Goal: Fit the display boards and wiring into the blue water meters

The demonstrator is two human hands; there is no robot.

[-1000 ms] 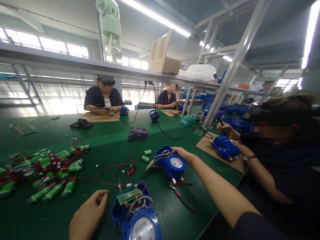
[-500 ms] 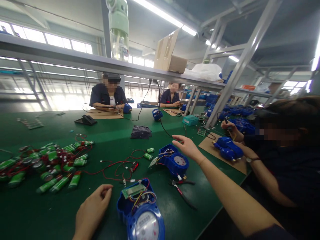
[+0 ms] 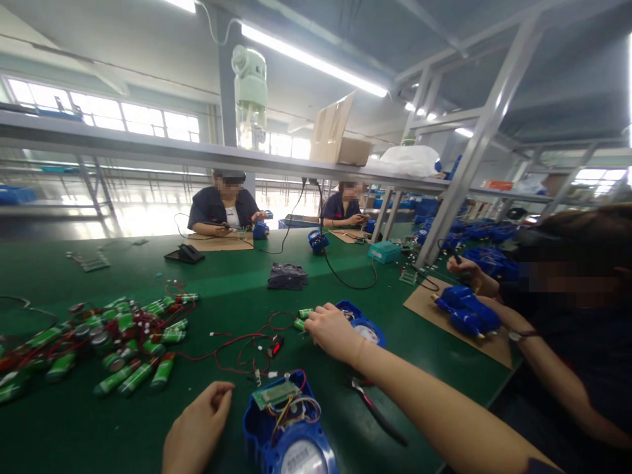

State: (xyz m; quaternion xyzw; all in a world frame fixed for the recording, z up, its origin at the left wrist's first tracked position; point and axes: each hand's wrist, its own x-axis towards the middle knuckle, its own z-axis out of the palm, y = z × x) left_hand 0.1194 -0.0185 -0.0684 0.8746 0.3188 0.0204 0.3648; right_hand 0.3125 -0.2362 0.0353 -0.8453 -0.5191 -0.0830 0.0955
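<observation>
Right hand (image 3: 332, 332) over far blue meter (image 3: 365, 327) — left hand (image 3: 195, 431) resting, green table (image 3: 227, 276)

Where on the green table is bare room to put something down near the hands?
Bare cloth lies between the left hand and the heap of green batteries, and beyond the red wires up to the dark pouch. It is crowded around the right hand: far blue meter, near blue meter, pliers.
</observation>
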